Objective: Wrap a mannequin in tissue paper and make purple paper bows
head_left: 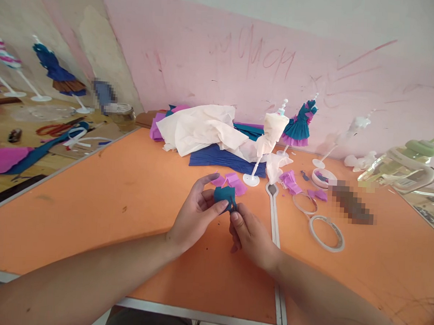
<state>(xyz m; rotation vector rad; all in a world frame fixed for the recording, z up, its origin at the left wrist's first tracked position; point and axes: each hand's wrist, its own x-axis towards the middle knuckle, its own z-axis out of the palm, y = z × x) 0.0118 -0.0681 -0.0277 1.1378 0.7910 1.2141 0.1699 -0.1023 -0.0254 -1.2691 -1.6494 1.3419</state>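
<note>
My left hand (196,214) and my right hand (248,236) meet over the middle of the orange table (135,192). Both pinch a small teal crepe-paper piece (224,195) between thumb and fingers. Purple paper scraps (232,181) lie just behind it. A small white mannequin (271,131) on a round stand stands a little beyond my hands, draped in cream paper.
Cream, blue and purple paper sheets (204,128) are piled at the wall. A mannequin in a teal and purple dress (299,124) stands at the back. Tape rings (326,232) lie to the right. A green-lidded bottle (402,165) lies far right. More dressed mannequins (57,74) stand on the left table.
</note>
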